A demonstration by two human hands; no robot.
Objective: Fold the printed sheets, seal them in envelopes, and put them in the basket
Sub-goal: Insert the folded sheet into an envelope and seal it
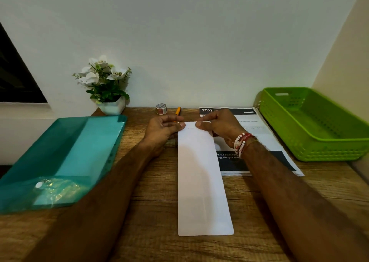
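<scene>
At the far end: left hand (165, 127) and right hand (218, 126) are each pinching the white paper (201, 177).
Long axis: running back toward the person.

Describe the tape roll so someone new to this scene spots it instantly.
Follow the wooden desk to its back edge at the wall. Between the white flower pot and the orange pen sits the tape roll. It alone is a small ring with a patterned band.

Matt paper sheet (201, 181), wood-grain desk (155, 181)
</scene>
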